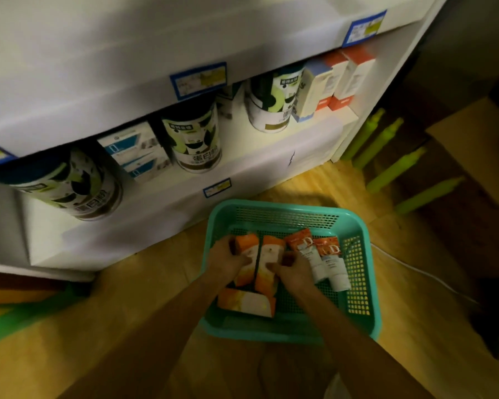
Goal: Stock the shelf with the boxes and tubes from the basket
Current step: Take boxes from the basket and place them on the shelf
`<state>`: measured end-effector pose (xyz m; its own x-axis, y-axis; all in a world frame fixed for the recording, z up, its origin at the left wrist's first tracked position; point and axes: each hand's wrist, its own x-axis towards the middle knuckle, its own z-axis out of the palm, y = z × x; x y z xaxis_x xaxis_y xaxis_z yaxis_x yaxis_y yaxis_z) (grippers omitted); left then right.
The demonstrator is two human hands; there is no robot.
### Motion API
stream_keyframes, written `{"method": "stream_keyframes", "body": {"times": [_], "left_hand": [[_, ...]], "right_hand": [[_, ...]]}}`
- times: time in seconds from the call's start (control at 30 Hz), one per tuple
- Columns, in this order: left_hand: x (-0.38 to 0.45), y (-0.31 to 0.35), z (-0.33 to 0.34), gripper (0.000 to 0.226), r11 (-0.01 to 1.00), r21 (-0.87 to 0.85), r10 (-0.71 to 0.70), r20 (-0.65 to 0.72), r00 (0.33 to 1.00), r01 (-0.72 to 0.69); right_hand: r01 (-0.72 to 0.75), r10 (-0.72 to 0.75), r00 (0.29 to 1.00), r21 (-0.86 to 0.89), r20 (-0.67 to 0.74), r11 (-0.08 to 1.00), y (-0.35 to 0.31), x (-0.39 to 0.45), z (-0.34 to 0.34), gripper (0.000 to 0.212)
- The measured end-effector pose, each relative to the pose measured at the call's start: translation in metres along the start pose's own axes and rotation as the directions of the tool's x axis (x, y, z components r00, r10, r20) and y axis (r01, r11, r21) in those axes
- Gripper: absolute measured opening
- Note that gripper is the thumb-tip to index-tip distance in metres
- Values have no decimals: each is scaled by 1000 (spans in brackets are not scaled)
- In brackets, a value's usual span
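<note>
A teal plastic basket (357, 226) sits on the wooden floor before a white shelf (242, 168). Inside it, my left hand (228, 259) grips an orange-and-white box (247, 249), and my right hand (293, 270) grips a second such box (268, 254) beside it. A third orange-and-white box (247, 303) lies flat beneath them near the basket's front. Two orange-and-white tubes (314, 254) lie to the right of my right hand.
The low shelf holds large green-and-white cans (195, 142), blue-and-white boxes (139, 154) and orange-and-white cartons (343, 82) at its right end. Green rods (386, 151) lean on the floor to the right. A white cable (415, 272) runs past the basket.
</note>
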<state>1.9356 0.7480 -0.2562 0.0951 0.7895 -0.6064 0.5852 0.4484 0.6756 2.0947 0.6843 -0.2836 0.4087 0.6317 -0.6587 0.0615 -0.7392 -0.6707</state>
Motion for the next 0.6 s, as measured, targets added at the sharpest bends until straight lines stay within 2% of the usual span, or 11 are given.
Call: {"method": "stream_keyframes", "body": {"times": [0.13,0.3,0.4,0.47,0.53,0.6], "left_hand": [[-20,14,-34,35,995,17,96,-70,993,-95],[-55,37,-82,45,985,-18,168,-178,970,-174],[-91,56,-113,34,965,-57,240,-218,946,-257],[-116,69,-134,32,954,-16,285,-250,926,-298],[-139,83,-159,40,943,42,326,-317,891,-330],[-165,98,-185,37,926,65,368,-370,853,-371]], "right_hand": [[82,-83,997,-49,-11,995,-23,-26,-2,44],[221,-221,975,-72,-4,973,-69,-68,-9,39],[323,-326,945,-92,-26,942,-103,-101,-14,32],[388,-395,917,-113,-53,915,-126,-127,-17,25],[449,-456,885,-93,-89,889,-148,-151,-18,30],[499,-502,860,-59,-94,865,-165,-168,-20,35]]}}
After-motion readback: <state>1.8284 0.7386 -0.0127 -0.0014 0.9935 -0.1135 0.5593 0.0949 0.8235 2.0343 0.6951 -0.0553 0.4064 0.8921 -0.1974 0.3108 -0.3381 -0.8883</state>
